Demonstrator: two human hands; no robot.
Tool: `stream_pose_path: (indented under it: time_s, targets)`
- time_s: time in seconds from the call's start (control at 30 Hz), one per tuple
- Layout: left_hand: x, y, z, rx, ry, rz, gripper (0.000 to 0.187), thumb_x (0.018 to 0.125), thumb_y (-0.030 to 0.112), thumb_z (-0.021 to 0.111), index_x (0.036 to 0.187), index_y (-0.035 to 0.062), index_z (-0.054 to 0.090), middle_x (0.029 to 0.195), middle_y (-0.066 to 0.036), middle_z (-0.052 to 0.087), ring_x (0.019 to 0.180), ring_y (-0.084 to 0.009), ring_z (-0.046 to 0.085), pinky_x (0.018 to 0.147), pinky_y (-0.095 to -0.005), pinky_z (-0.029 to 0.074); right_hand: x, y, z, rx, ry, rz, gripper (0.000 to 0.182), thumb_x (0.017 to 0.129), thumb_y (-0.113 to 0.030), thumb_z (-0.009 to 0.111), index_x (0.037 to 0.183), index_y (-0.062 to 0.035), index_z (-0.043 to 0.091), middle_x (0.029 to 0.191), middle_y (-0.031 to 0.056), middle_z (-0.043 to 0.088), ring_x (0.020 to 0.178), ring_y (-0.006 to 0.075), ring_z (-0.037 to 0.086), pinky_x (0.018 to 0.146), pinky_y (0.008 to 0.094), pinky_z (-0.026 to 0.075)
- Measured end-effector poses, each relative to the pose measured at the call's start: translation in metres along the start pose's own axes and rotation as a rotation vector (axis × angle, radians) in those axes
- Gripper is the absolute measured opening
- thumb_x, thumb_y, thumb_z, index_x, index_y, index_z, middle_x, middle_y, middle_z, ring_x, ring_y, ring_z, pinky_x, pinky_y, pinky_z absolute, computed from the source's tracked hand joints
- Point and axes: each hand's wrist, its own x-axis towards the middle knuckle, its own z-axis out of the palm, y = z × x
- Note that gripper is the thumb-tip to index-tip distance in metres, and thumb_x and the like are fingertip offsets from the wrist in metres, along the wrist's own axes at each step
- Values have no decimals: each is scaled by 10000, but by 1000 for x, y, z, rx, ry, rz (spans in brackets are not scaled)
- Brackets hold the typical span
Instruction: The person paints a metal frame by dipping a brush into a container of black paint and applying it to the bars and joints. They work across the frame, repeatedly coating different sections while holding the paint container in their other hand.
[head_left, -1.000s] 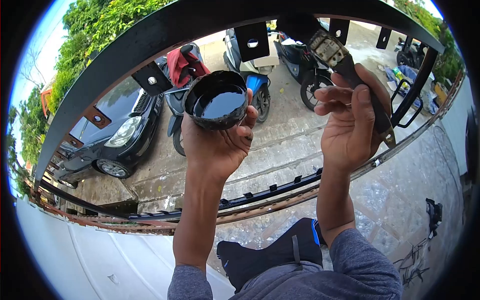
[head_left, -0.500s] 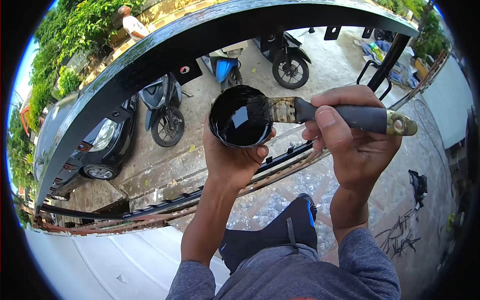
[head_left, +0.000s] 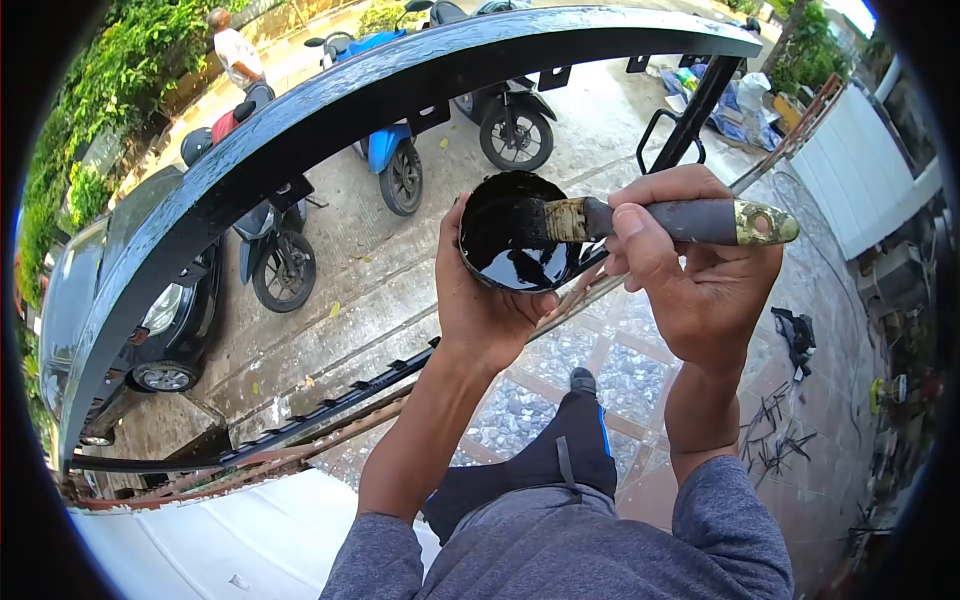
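Observation:
My left hand (head_left: 485, 300) is wrapped round a round can of black paint (head_left: 490, 262), its open top facing me. Glossy black liquid coats the inside and reflects the sky. In my right hand (head_left: 690, 270) I grip a paintbrush (head_left: 690, 222) by its dark grey handle, fingers and thumb pinched near the metal band. The brush lies roughly level, with its black bristles inside the can's mouth; whether they touch the liquid is hard to tell. Beyond the can arches a black-painted metal frame (head_left: 330, 120) with small tabs along its inner edge.
Several motorbikes (head_left: 515, 135) and a dark car (head_left: 150, 320) stand on the concrete beyond the frame. A person in a white shirt (head_left: 237, 52) is at the far left. White panels (head_left: 250, 540) lie lower left. Black scraps (head_left: 795, 340) are on the tiled floor at right.
The can and my left hand have shifted right in view, while the brush has moved slightly left, its bristles now deeper over the can. The view has turned, moving the frame left.

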Motion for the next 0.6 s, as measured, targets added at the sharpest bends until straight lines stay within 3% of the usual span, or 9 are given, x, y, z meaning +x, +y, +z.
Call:
stream_pose_path:
  time_s: [0.1, 0.2, 0.23, 0.37, 0.5, 0.6]
  targets:
    - [15, -8, 8, -15, 47, -36, 572, 957, 533, 422, 1228, 62, 599, 1027, -131, 697, 841, -319, 700, 513, -293, 567, 1, 8, -21, 6, 58, -2, 71, 866, 44, 656, 921, 81, 679, 853, 143, 675, 629, 147, 678, 510, 228, 563]
    - [34, -15, 14, -94, 34, -112, 564, 954, 518, 438, 1236, 56, 597, 1028, -148, 693, 849, -322, 696, 523, -288, 567, -1, 17, -37, 124, 132, 46, 100, 858, 9, 700, 954, 35, 710, 877, 103, 710, 746, 126, 696, 584, 198, 549]
    - [42, -19, 20, -116, 54, -111, 654, 950, 603, 415, 1247, 46, 587, 993, -144, 704, 816, -312, 714, 506, -285, 596, -1, 19, -46, 131, 113, 85, 165, 845, -1, 723, 1008, 25, 716, 913, 131, 715, 754, 145, 691, 616, 217, 558]
    - [80, -29, 30, -112, 26, -190, 618, 950, 551, 436, 1230, 24, 595, 975, -156, 696, 847, -312, 691, 511, -284, 581, -1, 41, -70, 142, 164, 95, 194, 824, -11, 741, 1016, 13, 728, 930, 144, 722, 757, 165, 678, 653, 276, 556]
    - [113, -47, 30, -65, 15, -232, 605, 946, 540, 443, 1189, 13, 616, 932, -149, 694, 837, -312, 689, 505, -285, 582, -9, 86, -89, 38, 258, -75, 166, 810, -15, 747, 975, 3, 740, 881, 124, 728, 808, 211, 667, 706, 312, 529]
    - [135, -60, 25, -2, 12, -249, 597, 955, 532, 422, 1207, 23, 606, 963, -152, 698, 829, -320, 694, 499, -287, 588, -6, 100, -100, 35, 312, -38, 131, 868, -14, 665, 979, 39, 710, 825, 124, 693, 698, 172, 690, 584, 255, 559]
